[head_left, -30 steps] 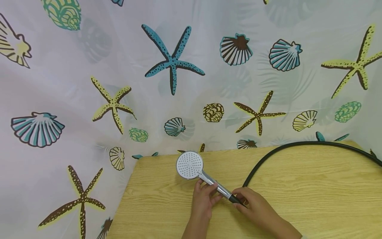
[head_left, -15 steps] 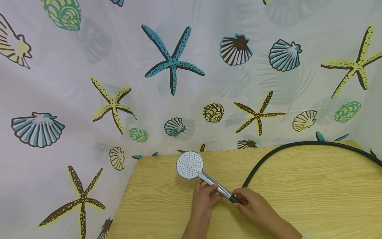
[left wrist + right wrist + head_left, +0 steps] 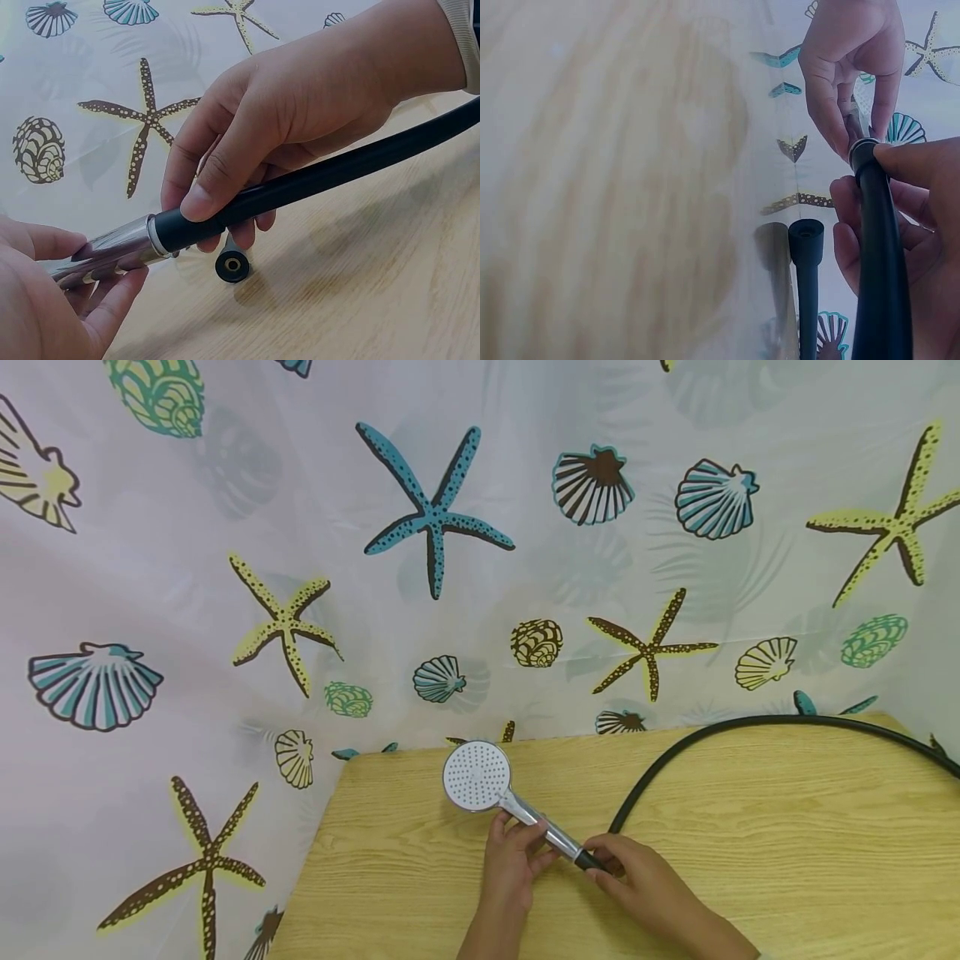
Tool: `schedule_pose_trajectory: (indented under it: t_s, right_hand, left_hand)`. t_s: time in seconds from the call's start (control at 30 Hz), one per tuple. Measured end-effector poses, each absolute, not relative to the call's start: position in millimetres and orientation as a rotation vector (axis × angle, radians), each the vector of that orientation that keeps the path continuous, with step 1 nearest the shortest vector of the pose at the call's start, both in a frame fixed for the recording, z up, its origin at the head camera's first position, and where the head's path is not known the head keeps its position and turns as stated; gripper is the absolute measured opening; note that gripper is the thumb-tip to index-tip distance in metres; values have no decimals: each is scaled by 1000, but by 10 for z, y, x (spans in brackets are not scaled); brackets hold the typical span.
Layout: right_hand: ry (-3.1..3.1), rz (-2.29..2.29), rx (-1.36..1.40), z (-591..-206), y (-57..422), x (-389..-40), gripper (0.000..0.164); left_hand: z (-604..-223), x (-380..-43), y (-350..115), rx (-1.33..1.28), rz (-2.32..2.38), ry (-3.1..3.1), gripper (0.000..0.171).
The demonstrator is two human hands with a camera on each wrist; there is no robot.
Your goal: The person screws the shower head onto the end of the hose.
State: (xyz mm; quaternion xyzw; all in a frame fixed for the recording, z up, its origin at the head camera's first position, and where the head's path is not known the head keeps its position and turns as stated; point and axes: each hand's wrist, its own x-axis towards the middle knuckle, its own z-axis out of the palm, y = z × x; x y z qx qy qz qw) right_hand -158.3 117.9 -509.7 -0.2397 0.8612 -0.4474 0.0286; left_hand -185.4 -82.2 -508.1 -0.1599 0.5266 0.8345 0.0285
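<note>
A round shower head (image 3: 476, 777) with a white dotted face and a chrome handle tilts down to the right over the wooden table. My left hand (image 3: 510, 860) holds its handle between thumb and fingers. At the lower end of that handle, my right hand (image 3: 637, 877) grips a black hose (image 3: 300, 191), thumb on top and fingers underneath. In the left wrist view the hose's end collar meets the handle's pale rim in one line. Behind my right fingers, another black hose end (image 3: 232, 266) shows a brass-coloured ring in its opening.
The wood-grain table (image 3: 787, 843) extends to the right. A black hose length (image 3: 675, 752) arcs across its back toward the right edge. A white curtain (image 3: 510, 577) printed with starfish and shells hangs behind and at the left.
</note>
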Motion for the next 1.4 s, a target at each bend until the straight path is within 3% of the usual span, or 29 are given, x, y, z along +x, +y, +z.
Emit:
schedule_pose_trajectory:
  t_s: [1.4]
  right_hand:
    - [2687,-1395,-669,-5075,1133,-1599,34]
  left_hand:
    - [-5073,-1862,-817,-492,2593,1608,61]
